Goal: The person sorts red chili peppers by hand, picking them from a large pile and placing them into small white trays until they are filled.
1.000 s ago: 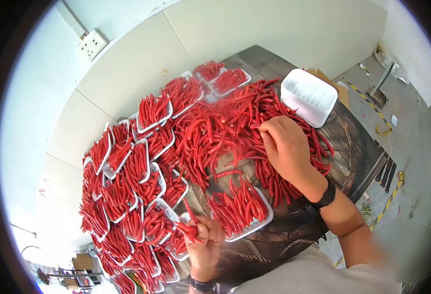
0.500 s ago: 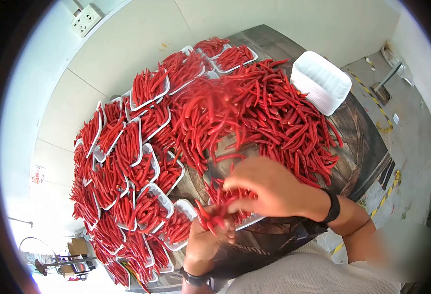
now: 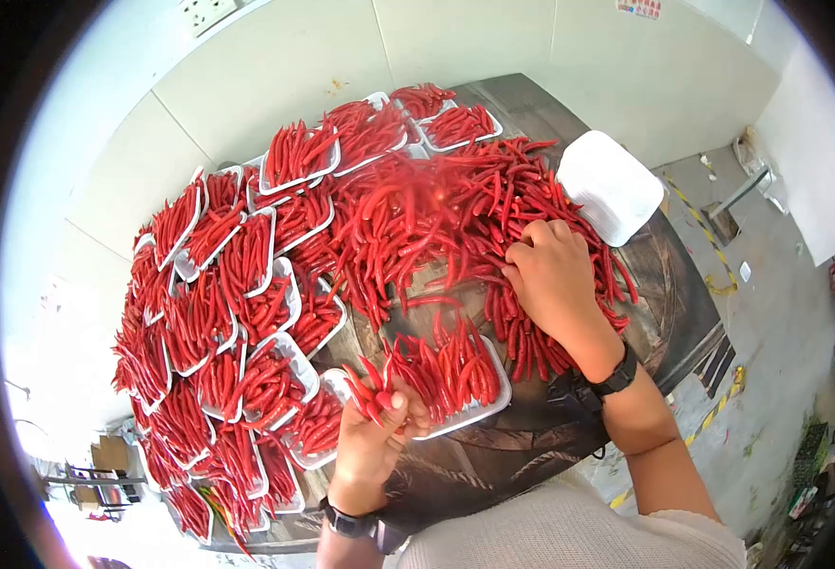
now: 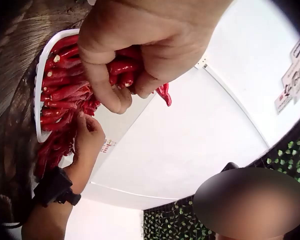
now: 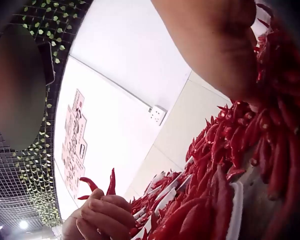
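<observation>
My left hand point(image 3: 377, 436) grips a small bunch of red chili peppers point(image 3: 372, 394), their tips poking out above the thumb; the left wrist view shows their stem ends point(image 4: 124, 70) between fingers and thumb. Just right of that hand, a white tray point(image 3: 505, 387) holds a row of chilies point(image 3: 455, 370). Over the big loose heap of chilies point(image 3: 436, 209), my right hand point(image 3: 558, 280) has its fingers bent down among the peppers. In the right wrist view those fingertips are hidden, and I cannot tell whether they pinch a chili.
Filled chili trays point(image 3: 199, 322) crowd the left side of the dark table point(image 3: 669, 313), some overlapping. At the back right stands a stack of white trays point(image 3: 612, 190). A pale wall point(image 3: 474, 47) rises behind the table, with a power socket point(image 3: 207, 11) at upper left.
From the heap, my right hand went to the chilies in my left hand, then returned to the heap. The left hand still holds its bunch. The head view has shifted.
</observation>
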{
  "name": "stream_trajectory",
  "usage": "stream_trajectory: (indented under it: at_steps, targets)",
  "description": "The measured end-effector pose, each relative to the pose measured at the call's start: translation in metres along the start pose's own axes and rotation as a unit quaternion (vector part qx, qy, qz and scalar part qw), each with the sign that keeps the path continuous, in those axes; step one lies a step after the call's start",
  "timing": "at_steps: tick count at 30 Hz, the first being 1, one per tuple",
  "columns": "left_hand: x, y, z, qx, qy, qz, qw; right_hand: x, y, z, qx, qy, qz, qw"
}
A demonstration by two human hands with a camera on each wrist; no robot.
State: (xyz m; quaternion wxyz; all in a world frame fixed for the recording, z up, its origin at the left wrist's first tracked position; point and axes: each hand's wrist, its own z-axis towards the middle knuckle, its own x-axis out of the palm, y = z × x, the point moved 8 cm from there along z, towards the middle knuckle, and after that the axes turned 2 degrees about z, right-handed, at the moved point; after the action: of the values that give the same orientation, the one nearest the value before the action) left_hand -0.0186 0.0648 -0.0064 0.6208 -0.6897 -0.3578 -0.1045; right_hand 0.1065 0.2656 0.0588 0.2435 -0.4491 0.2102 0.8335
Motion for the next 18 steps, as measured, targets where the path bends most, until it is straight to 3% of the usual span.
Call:
stream_trajectory:
  at_steps: [2,3,4,5,7,8,9,12,14,16,18]
  targets:
    - [0.000,0.000,0.000,0.005,0.005,-0.006,1.000,-0.003,-0.001,-0.002,0.036,0.015,0.022,0.999]
    - [-0.001,0.000,0.000,0.007,0.016,-0.009,1.000,-0.014,0.003,-0.002,-0.005,-0.056,0.064,0.996]
    - [0.002,-0.002,0.000,0.016,0.017,-0.021,1.000,-0.019,0.007,0.000,-0.018,-0.054,0.057,0.997]
    - [0.005,-0.005,-0.001,0.024,-0.006,-0.009,1.000,-0.027,0.006,0.003,0.021,-0.064,0.176,0.982]
    - [0.003,-0.005,-0.001,0.037,-0.026,0.013,0.999,-0.034,0.012,0.002,0.071,-0.053,0.384,0.919]
    - [0.007,-0.006,-0.001,0.051,-0.024,0.007,0.998,-0.012,0.019,-0.006,0.147,0.083,0.561,0.811]
    - [0.010,-0.005,-0.002,0.056,-0.023,-0.005,0.998,-0.010,0.037,-0.010,0.124,0.125,0.622,0.763]
    - [0.015,0.004,-0.002,0.034,-0.035,0.002,0.999,0.000,0.081,-0.026,0.064,0.163,0.680,0.712]
    - [0.012,0.006,-0.004,0.003,-0.049,0.024,0.998,-0.014,0.097,-0.023,-0.081,0.099,0.516,0.847]
    - [0.019,0.009,-0.004,-0.058,0.028,0.075,0.995,-0.008,0.094,-0.019,-0.096,0.097,0.488,0.862]
    - [0.015,0.010,-0.003,-0.050,0.001,0.081,0.995,-0.003,0.075,-0.010,-0.081,0.057,0.411,0.906]
